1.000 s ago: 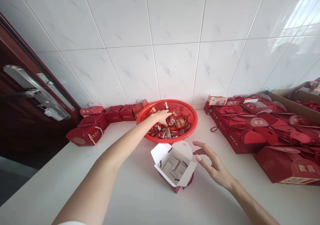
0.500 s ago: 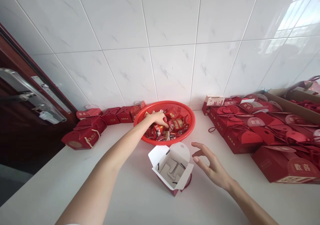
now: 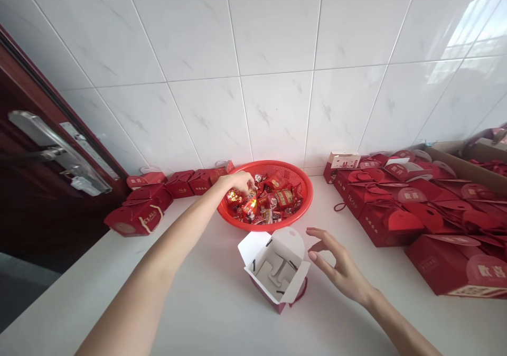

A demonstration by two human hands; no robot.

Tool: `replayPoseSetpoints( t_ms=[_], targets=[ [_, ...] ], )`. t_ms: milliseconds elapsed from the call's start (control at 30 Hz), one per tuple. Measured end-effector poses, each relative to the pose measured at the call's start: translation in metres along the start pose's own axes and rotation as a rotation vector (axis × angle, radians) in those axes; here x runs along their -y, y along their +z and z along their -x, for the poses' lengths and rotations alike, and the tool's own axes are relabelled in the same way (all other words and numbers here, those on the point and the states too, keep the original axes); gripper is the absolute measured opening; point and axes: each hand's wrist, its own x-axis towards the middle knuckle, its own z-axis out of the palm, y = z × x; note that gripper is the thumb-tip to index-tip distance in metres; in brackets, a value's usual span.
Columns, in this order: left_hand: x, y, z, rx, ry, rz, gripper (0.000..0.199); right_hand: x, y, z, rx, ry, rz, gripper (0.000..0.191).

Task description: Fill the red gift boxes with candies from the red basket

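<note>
My left hand (image 3: 240, 180) reaches into a red plastic basket (image 3: 307, 202) of wrapped candies (image 3: 273, 200). Its fingers curl down among the shiny wrappers at the left side; what they close on is hidden. In front of the basket stands a small gift box (image 3: 259, 287), red outside and white inside, with its flaps spread and its bare bottom showing. A red cord hangs at the box's right side. My right hand (image 3: 343, 266) hovers just right of the box, thumb and fingers apart and curved, with nothing in it.
Closed red gift boxes (image 3: 386, 218) crowd the right side of the white table (image 3: 190, 303), with a cardboard carton (image 3: 455, 158) behind them. More red boxes (image 3: 134, 218) line the back left. A tiled wall (image 3: 277, 108) rises behind; a door (image 3: 31, 197) stands at left.
My left hand has shifted left within the basket, and shiny wrappers now show below it. My right hand keeps its open pose by the box. The view has shifted slightly.
</note>
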Motion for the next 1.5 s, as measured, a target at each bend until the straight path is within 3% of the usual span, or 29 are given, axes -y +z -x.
replayPoseSetpoints(
  t_ms=[100, 300, 433, 567, 867, 1267, 1500],
  targets=[
    [-0.014, 0.005, -0.008, -0.041, 0.042, 0.003, 0.040, 0.000, 0.000, 0.000, 0.000, -0.002, 0.004, 0.037],
    [-0.048, 0.018, -0.032, 0.004, 0.006, -0.054, 0.041, 0.001, 0.000, 0.000, 0.004, -0.005, 0.009, 0.037],
    [-0.059, 0.022, -0.043, 0.023, 0.017, -0.092, 0.034, -0.001, 0.001, 0.000, -0.002, -0.014, 0.018, 0.038],
    [-0.058, 0.022, -0.044, 0.037, 0.054, -0.103, 0.036, -0.002, 0.003, 0.001, 0.005, -0.016, 0.027, 0.040],
    [-0.052, 0.020, -0.045, 0.057, 0.023, -0.116, 0.062, -0.002, 0.004, 0.001, 0.009, -0.008, 0.031, 0.039],
    [-0.060, 0.018, -0.040, 0.093, -0.007, -0.149, 0.052, -0.006, 0.005, 0.001, 0.029, -0.045, 0.065, 0.037],
    [-0.055, 0.020, -0.037, 0.088, 0.052, -0.035, 0.042, -0.007, 0.006, 0.001, 0.044, -0.060, 0.101, 0.035]
  ],
)
